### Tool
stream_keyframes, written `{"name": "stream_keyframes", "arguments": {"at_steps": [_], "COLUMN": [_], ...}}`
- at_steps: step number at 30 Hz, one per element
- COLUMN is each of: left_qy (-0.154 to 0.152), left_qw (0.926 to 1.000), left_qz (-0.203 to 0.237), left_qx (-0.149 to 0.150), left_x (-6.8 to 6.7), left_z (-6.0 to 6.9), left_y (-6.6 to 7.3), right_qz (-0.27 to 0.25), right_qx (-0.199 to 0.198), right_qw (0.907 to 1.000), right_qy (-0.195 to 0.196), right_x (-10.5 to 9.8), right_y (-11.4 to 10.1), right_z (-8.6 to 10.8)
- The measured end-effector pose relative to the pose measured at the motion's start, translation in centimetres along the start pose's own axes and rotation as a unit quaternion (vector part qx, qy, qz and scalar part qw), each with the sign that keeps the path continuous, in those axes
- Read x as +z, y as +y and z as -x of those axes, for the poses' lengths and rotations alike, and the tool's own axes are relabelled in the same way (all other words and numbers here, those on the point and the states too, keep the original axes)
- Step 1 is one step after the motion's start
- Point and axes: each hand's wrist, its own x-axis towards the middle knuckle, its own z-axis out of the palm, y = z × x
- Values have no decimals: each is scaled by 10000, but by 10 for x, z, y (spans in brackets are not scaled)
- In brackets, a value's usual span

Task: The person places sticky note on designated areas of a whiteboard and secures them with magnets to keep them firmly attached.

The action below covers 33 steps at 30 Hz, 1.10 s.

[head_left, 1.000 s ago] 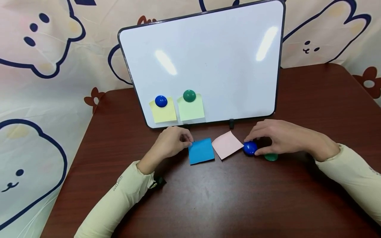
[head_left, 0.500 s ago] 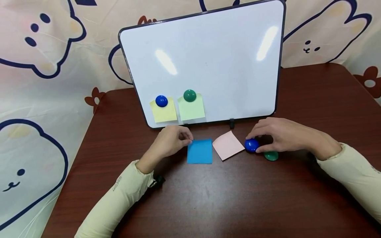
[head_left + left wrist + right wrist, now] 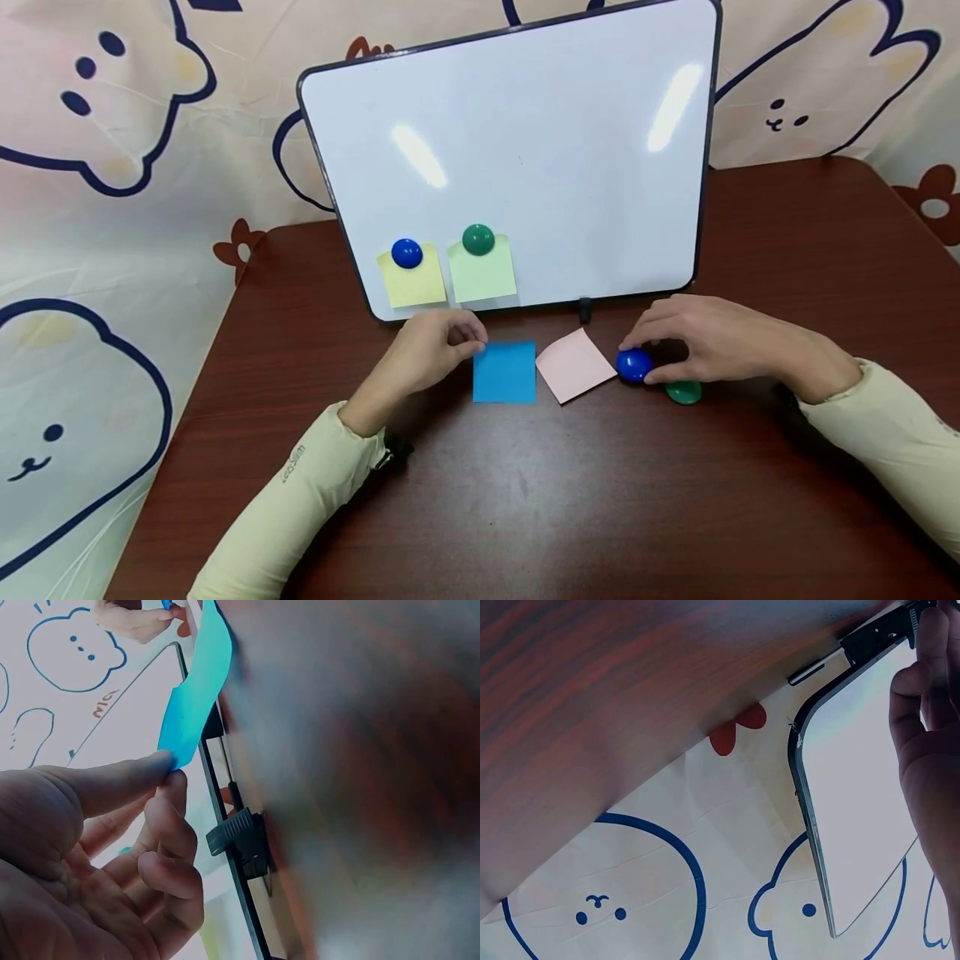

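Observation:
My left hand (image 3: 431, 350) pinches a blue sticky note (image 3: 505, 373) at its upper left corner, between thumb and forefinger. In the left wrist view the note (image 3: 202, 690) bends away from the fingertips, its lower part curling. My right hand (image 3: 708, 337) holds a round blue magnet (image 3: 634, 366) between thumb and fingers, just right of a pink sticky note (image 3: 576, 367) on the table. A green magnet (image 3: 684, 393) lies partly hidden under that hand. The right wrist view catches only part of the right hand (image 3: 930, 742), with the magnet out of sight.
A whiteboard (image 3: 555, 167) stands behind the hands on black feet (image 3: 585, 310). On its lower left, a blue magnet (image 3: 407, 253) holds a yellow note (image 3: 416, 287) and a green magnet (image 3: 478, 240) holds a pale green note (image 3: 483, 279). The brown table (image 3: 570, 517) extends in front.
The blue note has gone from slightly tilted to square, then shifted a little toward the whiteboard with my left hand. My right hand and its blue magnet moved slightly up and right.

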Motion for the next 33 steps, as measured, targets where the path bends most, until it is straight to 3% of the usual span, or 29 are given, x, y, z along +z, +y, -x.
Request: {"name": "stream_keyframes", "arguments": {"at_steps": [16,33], "left_qy": [307,560], "left_qw": [9987,9969], "left_qz": [417,548], "left_qx": [2,46], "left_x": [-8,-15], "left_z": [0,-2], "left_y": [4,5], "right_qz": [-73,-75], "right_qx": [126,57], "right_qw": [9998,10000], "right_qy": [-99,-13], "right_x": [-2,-2], "right_y": [-1,-1], "right_z": [0,-1]}}
